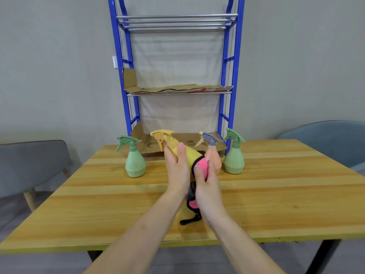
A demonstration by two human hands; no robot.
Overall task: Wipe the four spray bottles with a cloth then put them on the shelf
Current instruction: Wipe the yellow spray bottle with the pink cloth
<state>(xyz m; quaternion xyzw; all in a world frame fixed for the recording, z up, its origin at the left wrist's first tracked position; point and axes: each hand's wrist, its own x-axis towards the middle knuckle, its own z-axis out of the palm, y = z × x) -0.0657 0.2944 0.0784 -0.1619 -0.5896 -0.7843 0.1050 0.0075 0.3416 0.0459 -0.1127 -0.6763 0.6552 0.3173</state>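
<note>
Yellow bottle (191, 157) held, cloth (203, 166) pressed, contents unclear

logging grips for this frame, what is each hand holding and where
The left hand grips the yellow spray bottle around its neck and upper body; the right hand holds the pink cloth against the bottle's lower body.

On my feed I see only the arms and hands of the person wearing the camera. The left forearm (138, 230) and the right forearm (243, 246) are bare right down to the bottom edge of the view. The left hand (176, 171) and the right hand (207, 192) are bare as well. Both forearms are slim and smooth, broadening toward me. The fingers (181, 155) are long and slender, and I can make out a short, rounded thumbnail on each hand
</note>
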